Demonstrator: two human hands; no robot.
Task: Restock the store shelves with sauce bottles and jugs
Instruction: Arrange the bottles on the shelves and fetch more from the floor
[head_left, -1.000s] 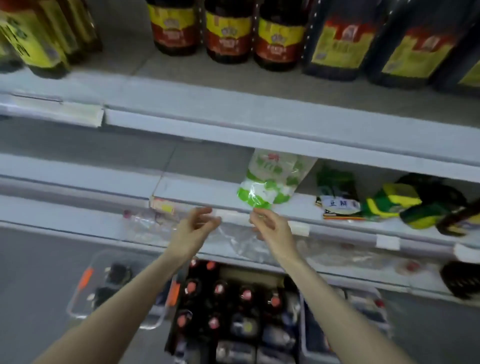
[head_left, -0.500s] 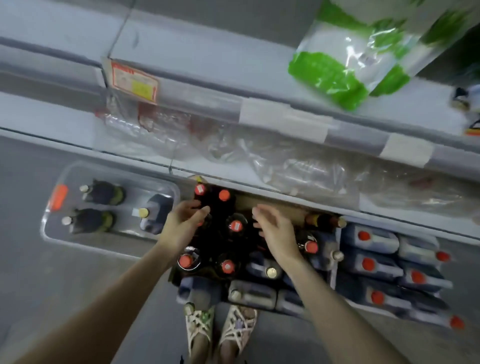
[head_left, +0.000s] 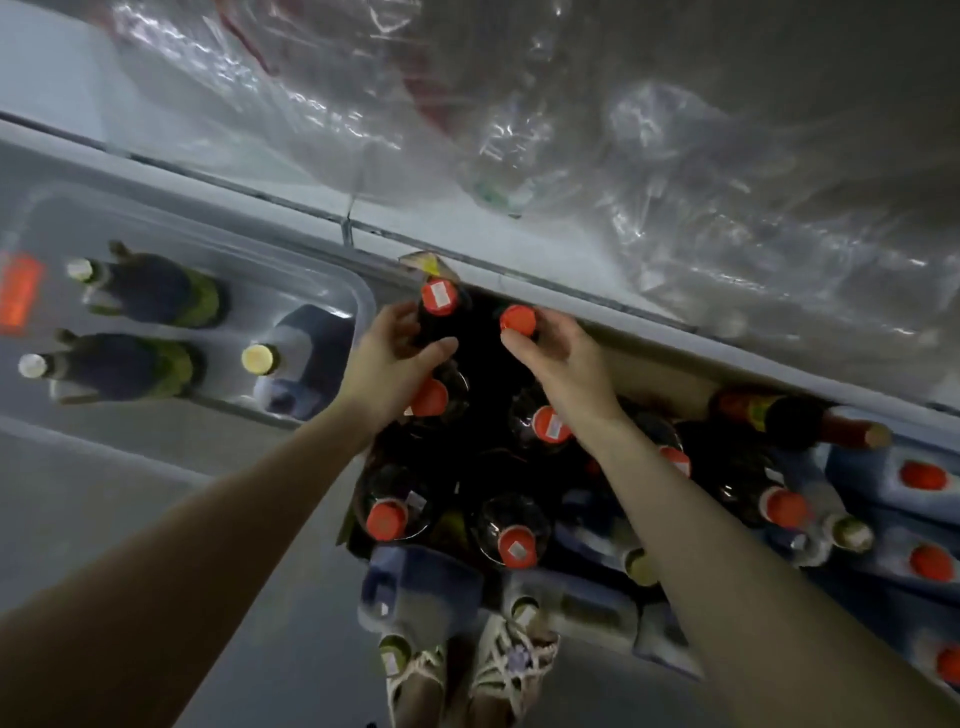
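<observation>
Two hands down in the cardboard box (head_left: 660, 364) on the floor (head_left: 156, 493), under the shelf edge (head_left: 571, 288). Left hand (head_left: 387, 361): fingers curled round the sticker-capped bottle (head_left: 439, 299). Right hand (head_left: 563, 361): fingers curled round the plain-capped bottle (head_left: 518, 319) beside it.

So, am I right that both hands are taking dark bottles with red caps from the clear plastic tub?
Not quite. In the head view the left hand holds the dark bottle with the stickered red cap and the right hand the dark bottle with the plain red cap, but both stand in the brown cardboard box, not the clear plastic tub beside it.
</observation>
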